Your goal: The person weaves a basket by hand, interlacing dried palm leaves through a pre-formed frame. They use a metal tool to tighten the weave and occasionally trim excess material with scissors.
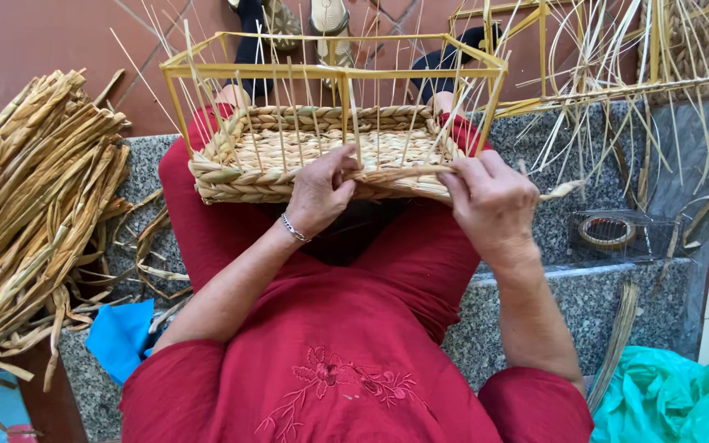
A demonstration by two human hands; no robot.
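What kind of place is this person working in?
Probably a home or small basket-weaving workshop, with the work done seated on stone steps. A half-woven basket on a yellow frame rests on the lap, a bundle of dried rush lies beside, and more frames stand nearby.

Person is wearing a red top [346, 361] w/ short sleeves, ending approx. at the elbows. Floral embroidery [334, 379] in matching red is showing on the chest. Red trousers [207, 221] are covering both legs. 1 thin silver bracelet [293, 228] is circling the left wrist. Both forearms are showing bare.
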